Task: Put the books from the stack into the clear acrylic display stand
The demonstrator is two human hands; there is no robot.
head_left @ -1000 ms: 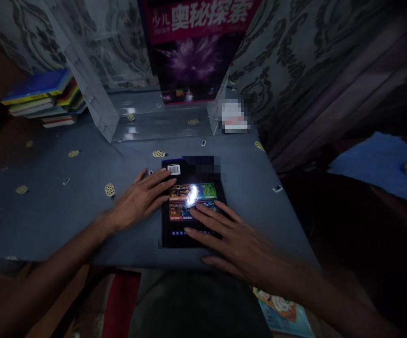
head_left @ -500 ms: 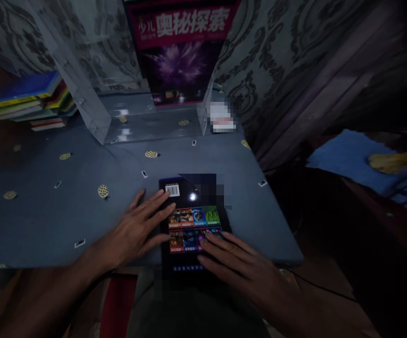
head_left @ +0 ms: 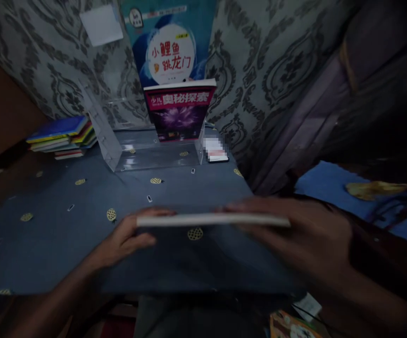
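Observation:
A thin book [head_left: 196,220] hangs edge-on above the table, its pale edge turned toward me and its covers hidden by the angle. My left hand [head_left: 127,237] grips its left end, thumb below and fingers over the top. At the other end my right hand [head_left: 295,230] is closed around it, somewhat blurred. Beyond them, a clear acrylic stand [head_left: 106,136] holds a purple-red book [head_left: 178,112] upright at its right side, with a taller blue book [head_left: 171,51] behind that one.
A stack of books [head_left: 62,134] lies left of the stand, and a phone [head_left: 215,149] on its right. The table [head_left: 58,249] has a pineapple-print cloth. Blue cloth [head_left: 326,180] lies to the right. An orange book [head_left: 291,325] is low, below the table edge.
The book was lying flat near the table's front edge under both hands. Now it is lifted and edge-on between them. My view has tilted up, showing the taller blue book.

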